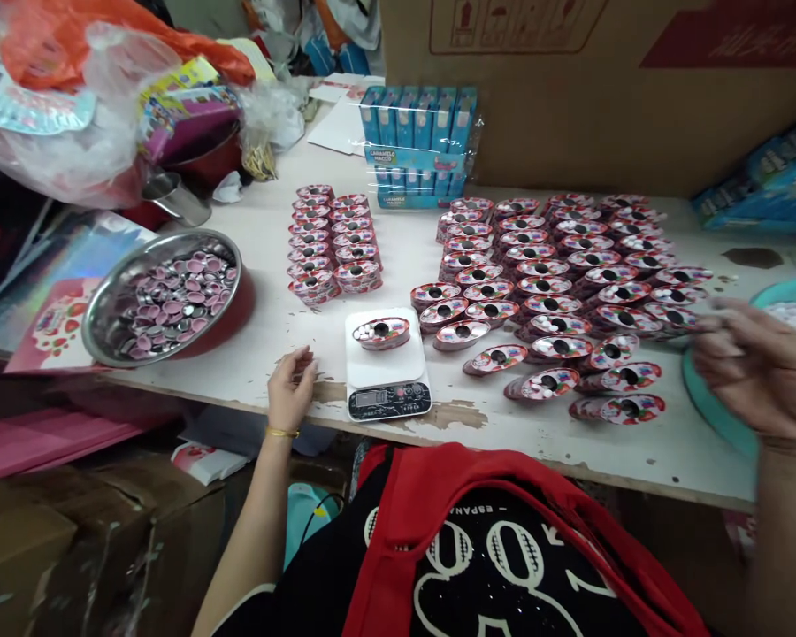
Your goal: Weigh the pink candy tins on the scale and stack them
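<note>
white scale point(386, 363) sits near the table point(271, 310) edge in the head view, one oval tin point(380, 333) of white pellets centred on its platform. my left hand point(290, 382) rests just beside the scale, fingers loosely curled, holding nothing. my right hand point(749, 367) hovers at the teal basin point(709, 407) rim; it is blurred, so i cannot tell whether it grips anything. risk: a left-hand nudge would likely upset the reading; a right-hand sweep could knock the nearest filled tins point(614, 409).

The left hand point(292, 389) wears a thin gold bangle point(282, 433); the black top with white lettering point(504, 566) has red fabric panels point(431, 487).
</note>
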Demonstrator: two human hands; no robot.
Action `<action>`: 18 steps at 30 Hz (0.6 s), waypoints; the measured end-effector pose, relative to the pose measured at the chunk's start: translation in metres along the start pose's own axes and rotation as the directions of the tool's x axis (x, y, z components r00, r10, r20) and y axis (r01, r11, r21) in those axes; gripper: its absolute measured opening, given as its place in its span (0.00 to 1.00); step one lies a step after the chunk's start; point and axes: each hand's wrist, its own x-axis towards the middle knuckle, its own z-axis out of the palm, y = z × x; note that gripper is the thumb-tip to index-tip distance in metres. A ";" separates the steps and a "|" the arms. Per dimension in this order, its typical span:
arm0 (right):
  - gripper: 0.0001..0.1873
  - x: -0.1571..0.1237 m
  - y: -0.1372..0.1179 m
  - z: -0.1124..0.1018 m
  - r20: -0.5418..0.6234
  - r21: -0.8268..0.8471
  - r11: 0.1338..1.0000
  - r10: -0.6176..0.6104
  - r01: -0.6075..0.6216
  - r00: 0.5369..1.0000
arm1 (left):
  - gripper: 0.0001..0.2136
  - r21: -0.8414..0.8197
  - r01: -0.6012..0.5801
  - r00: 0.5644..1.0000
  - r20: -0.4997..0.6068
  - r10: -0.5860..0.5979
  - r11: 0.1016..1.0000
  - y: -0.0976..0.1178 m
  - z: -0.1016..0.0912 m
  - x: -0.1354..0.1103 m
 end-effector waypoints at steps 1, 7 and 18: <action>0.12 0.000 -0.006 0.022 0.087 0.122 0.989 0.076 -0.086 0.993 | 0.19 0.027 -0.011 1.000 -0.021 0.012 1.000 -0.004 0.003 -0.004; 0.15 -0.018 -0.030 0.141 0.594 0.205 0.939 0.105 -0.276 0.798 | 0.18 0.083 -0.071 0.996 -0.056 0.076 0.994 -0.007 0.009 -0.009; 0.05 -0.024 -0.056 0.250 0.788 -0.113 0.935 -0.122 0.337 0.603 | 0.15 0.066 -0.099 0.992 -0.068 0.103 0.993 -0.006 0.008 -0.011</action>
